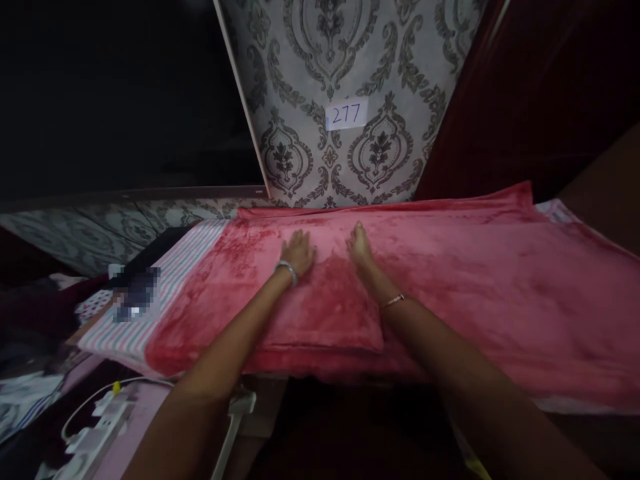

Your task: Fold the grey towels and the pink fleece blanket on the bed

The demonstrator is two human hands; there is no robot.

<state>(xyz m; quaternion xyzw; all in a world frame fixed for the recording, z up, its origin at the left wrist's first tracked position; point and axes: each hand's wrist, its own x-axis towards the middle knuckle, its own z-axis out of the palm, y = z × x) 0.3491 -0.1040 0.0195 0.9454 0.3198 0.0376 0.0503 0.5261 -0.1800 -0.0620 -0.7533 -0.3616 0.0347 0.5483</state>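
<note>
A plush pink-red blanket [465, 280] is spread over a long surface, with a folded section lying doubled on its left half. My left hand [299, 255] rests open on this folded section, palm down with the fingers spread. Near the section's right edge is my right hand [359, 248], turned on its side, its fingers curled together at the cloth. The fingertips are partly hidden and a little blurred. Under the blanket's left end shows a striped cloth [185, 267].
A large dark screen [125, 100] stands at the back left. Patterned wallpaper [300, 80] carries a paper label [347, 115] reading 277. Dark red glossy furniture [530, 100] is at the right. A white power strip [103, 427] with a cable lies at lower left, below a blurred-out object [137, 293].
</note>
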